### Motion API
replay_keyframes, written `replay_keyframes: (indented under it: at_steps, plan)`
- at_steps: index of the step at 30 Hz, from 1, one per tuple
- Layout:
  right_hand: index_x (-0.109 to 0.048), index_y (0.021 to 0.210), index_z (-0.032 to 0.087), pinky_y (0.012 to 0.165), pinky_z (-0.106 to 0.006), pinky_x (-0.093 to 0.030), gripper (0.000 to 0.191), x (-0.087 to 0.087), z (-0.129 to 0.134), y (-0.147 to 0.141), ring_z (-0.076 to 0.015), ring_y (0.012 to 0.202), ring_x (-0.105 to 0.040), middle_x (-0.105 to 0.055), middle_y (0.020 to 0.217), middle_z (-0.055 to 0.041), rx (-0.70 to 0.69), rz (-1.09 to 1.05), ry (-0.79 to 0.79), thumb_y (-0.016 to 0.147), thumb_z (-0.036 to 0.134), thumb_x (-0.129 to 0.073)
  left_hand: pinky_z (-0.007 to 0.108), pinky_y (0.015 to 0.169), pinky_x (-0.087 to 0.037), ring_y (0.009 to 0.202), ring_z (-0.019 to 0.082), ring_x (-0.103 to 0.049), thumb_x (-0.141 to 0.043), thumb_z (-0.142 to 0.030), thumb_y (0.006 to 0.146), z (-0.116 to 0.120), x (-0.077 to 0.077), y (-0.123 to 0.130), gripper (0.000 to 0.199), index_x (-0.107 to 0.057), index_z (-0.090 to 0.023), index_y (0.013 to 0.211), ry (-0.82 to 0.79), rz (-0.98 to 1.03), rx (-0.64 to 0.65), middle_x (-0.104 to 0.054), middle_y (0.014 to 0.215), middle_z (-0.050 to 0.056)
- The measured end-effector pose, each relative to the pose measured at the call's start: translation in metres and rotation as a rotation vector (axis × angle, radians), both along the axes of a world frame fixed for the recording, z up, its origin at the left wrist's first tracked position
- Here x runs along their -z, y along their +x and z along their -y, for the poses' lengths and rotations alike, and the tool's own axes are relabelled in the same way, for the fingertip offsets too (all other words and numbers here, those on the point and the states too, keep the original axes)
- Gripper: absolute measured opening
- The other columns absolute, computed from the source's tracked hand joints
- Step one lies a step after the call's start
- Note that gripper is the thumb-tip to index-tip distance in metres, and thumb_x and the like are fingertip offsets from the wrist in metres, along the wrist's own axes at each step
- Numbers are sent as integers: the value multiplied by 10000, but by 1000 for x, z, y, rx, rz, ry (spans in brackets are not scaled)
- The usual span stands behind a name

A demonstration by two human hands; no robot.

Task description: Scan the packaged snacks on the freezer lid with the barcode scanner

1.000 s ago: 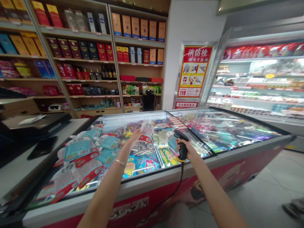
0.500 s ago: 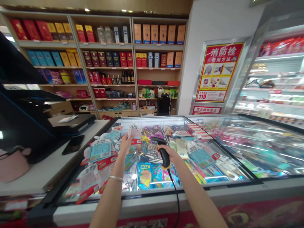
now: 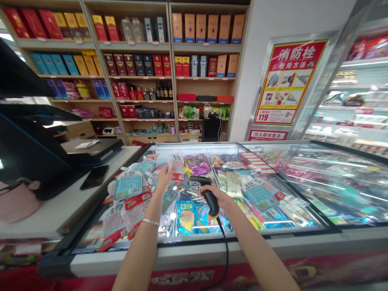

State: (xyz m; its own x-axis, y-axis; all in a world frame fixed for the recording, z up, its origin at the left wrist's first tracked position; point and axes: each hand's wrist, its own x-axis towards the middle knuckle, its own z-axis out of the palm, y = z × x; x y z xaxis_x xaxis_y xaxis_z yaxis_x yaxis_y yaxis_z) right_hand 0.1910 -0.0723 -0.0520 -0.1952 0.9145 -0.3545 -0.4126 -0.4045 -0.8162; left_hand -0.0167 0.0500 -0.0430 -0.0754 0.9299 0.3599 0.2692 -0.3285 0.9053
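Observation:
A black barcode scanner with a cable hanging down is gripped in my right hand, its head turned left above the freezer's glass top. My left hand has its fingers closed on the lower left of a white and red snack packet. The scanner's head is close to that packet, apart from it. Beneath and left of my left hand, more packets lie in a loose pile, among them one with a blue label. Another blue-labelled packet rests on the glass at right.
A phone lies on the counter at left, near a black machine and a pink bag. The freezer's front edge runs across below my forearms. Shelves of boxes stand behind.
The view has tilted down and shifted slightly. My left hand has moved a little right with the packet, nearer the scanner's head. Both hands keep their hold.

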Motion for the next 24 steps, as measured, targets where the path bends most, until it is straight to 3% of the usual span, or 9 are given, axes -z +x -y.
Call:
replay_keyframes:
  at_steps: [7, 17, 21, 24]
  plan:
    - [-601, 661, 129, 444, -162, -425, 95, 1, -1, 1, -86, 491, -519, -597, 577, -33, 14, -19, -7, 734, 175, -641, 324, 804, -473, 914, 244, -622, -566, -352, 701, -2, 3, -1, 339, -675, -155, 955, -2, 8, 62, -709, 929, 64]
    - [-618, 688, 113, 465, -146, -432, 80, 8, -7, 5, -68, 489, -525, -596, 606, -22, 47, -80, 27, 711, 185, -646, 344, 860, -453, 944, 249, -608, -556, -345, 719, -7, -2, -18, 302, -655, -171, 946, 27, -9, -63, -698, 950, 66]
    - [-608, 679, 118, 456, -154, -435, 76, 11, -9, 6, -72, 478, -521, -600, 605, -26, 58, -97, 34, 696, 175, -655, 431, 890, -430, 973, 300, -597, -538, -330, 749, 2, -11, -29, 297, -612, -163, 984, 3, -164, -313, -676, 955, 113]
    - [-600, 676, 117, 449, -155, -438, 83, 9, -10, 7, -73, 467, -516, -595, 591, -28, 88, -109, 43, 700, 174, -656, 497, 962, -372, 1123, 325, -528, -478, -222, 785, 16, -19, -29, 398, -515, -126, 1169, 113, -228, -562, -612, 1127, 182]
